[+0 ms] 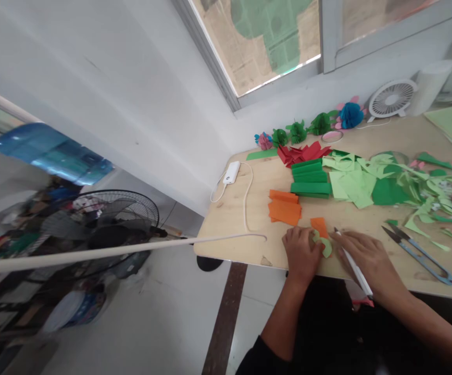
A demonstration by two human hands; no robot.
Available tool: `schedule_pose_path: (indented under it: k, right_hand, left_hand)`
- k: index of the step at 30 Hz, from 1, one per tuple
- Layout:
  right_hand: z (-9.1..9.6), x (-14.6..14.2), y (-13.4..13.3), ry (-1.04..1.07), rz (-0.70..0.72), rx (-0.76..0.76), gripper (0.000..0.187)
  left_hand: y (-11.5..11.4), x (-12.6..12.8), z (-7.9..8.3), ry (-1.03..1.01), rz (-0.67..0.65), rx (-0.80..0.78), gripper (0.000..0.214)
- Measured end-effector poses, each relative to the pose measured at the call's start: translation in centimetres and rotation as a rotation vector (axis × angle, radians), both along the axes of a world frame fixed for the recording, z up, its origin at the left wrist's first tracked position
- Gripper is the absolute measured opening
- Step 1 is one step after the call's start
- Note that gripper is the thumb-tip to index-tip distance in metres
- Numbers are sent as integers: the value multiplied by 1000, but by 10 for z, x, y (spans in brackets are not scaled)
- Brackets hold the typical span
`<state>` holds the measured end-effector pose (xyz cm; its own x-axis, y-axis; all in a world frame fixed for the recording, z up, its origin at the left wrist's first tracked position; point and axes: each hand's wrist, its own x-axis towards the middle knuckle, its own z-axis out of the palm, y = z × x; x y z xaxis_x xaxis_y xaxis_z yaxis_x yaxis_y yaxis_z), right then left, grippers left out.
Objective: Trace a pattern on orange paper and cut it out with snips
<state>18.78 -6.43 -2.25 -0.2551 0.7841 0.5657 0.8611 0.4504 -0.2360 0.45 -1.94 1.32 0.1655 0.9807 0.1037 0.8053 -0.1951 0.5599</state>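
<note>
The left hand (302, 252) lies flat, pressing a small curved light-green paper cutout (323, 245) onto the pale wooden bench (234, 213). Just right of it, the right hand (366, 258) grips a white pen (353, 263), tip beside the cutout. An orange paper piece (318, 225) touches the cutout's far side. Beyond the left hand lie folded orange paper sheets (284, 208); right of the right hand, blue-handled thread snips (419, 252).
</note>
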Motion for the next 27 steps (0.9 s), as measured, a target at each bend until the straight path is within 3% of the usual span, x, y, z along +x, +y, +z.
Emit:
schedule_pose_path:
  k: [6,12,20,27]
  right_hand:
    - [2,-11,15,-93,61,-17,47]
    - [1,2,8,-115,29,-1,48]
    - [-2,6,6,-57,10,-9,45]
    - [-9,8,5,-82,42,-11,48]
  left_hand:
    - [-3,1,-1,66,-8,21,19]
    - [-1,2,2,99,-21,20,5]
    - [6,11,3,59,-83,-2,19]
    - [15,11,7,120,-73,-49,10]
